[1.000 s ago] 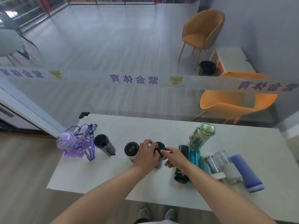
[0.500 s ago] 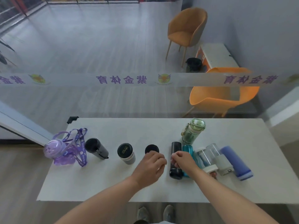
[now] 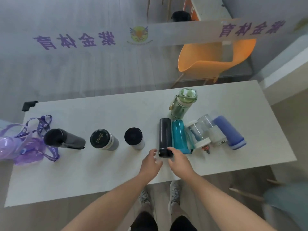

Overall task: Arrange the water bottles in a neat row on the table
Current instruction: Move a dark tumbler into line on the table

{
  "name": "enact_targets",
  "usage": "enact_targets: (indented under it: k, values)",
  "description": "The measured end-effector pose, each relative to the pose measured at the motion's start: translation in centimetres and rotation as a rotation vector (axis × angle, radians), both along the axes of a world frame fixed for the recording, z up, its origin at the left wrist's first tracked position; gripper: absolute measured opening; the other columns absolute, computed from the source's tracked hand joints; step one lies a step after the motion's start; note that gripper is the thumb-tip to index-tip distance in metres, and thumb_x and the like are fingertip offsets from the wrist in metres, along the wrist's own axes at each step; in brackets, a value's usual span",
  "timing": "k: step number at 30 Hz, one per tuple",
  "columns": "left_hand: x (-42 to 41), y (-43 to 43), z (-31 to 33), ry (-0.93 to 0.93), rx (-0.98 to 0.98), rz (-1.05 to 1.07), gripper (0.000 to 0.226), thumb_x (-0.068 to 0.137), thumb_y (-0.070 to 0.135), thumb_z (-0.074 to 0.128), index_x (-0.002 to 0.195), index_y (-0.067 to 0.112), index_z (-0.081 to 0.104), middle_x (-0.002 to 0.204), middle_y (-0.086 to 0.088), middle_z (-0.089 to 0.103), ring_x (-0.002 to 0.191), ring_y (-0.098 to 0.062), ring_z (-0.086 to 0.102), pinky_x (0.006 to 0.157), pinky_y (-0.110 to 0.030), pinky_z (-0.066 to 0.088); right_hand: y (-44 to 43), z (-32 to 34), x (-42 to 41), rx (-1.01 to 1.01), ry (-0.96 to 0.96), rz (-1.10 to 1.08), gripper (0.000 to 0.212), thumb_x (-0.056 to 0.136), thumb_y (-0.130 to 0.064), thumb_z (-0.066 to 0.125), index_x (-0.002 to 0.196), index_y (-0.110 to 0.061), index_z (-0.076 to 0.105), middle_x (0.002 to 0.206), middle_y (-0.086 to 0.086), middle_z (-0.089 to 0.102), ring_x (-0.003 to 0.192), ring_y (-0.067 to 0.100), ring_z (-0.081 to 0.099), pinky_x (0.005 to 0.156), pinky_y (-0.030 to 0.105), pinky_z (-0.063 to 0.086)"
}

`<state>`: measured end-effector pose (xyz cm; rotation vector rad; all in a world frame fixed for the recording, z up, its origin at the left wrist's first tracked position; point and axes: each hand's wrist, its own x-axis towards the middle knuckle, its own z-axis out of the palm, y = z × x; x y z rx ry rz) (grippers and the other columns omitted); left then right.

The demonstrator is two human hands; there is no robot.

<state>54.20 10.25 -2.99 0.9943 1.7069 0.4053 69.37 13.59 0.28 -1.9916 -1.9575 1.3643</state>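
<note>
Pinches near end of the lying black bottle (image 3: 165, 134) with right hand (image 3: 179, 162), holds left hand (image 3: 150, 165) loosely spread beside it.

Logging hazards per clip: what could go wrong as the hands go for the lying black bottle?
The black bottle lies against the teal bottle; lifting it by the near end, where the right hand touches it, may set the teal bottle rolling. Standing it up beside the black-lidded flask, with the left hand close by, could topple that flask.
</note>
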Motion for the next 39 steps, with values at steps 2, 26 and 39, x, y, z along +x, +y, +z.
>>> enact_targets:
  k: [2, 26, 39]
  values:
    - [0.5, 0.4, -1.2, -0.023, -0.003, 0.05, 0.049, 0.092, 0.019, 0.063, 0.136, 0.023, 0.044, 0.128, 0.005, 0.058, 0.11, -0.013, 0.06, 0.091, -0.025, 0.046, 0.2, -0.9, -0.1, 0.012, -0.027, 0.022, 0.056, 0.094, -0.009, 0.058, 0.147, -0.023, 0.044, 0.142, 0.003, 0.056, 0.124, 0.023, 0.056, 0.105, 0.035, 0.046]
    - [4.7, 1.2, 10.1, 0.544, 0.523, -0.008, 0.025, 0.101, 0.02, 0.052, 0.125, 0.016, 0.061, 0.142, -0.003, 0.042, 0.116, -0.018, 0.052, 0.097, -0.021, 0.041, 5.6, 6.3, 2.8, -0.136, 0.419, -0.078, 0.044, 0.103, -0.036, 0.052, 0.144, -0.024, 0.048, 0.112, 0.006, 0.066, 0.086, 0.017, 0.064, 0.061, 0.023, 0.054]
    - [5.1, 3.2, 11.7, 0.907, 0.362, -0.315, 0.044, 0.095, 0.031, 0.045, 0.137, 0.017, 0.042, 0.145, -0.008, 0.038, 0.126, -0.032, 0.038, 0.102, -0.042, 0.04, 6.6, 4.7, 7.5, -0.064, 0.204, -0.106, 0.033, 0.102, -0.024, 0.049, 0.133, -0.018, 0.058, 0.118, 0.0, 0.063, 0.09, 0.018, 0.067, 0.068, 0.027, 0.058]
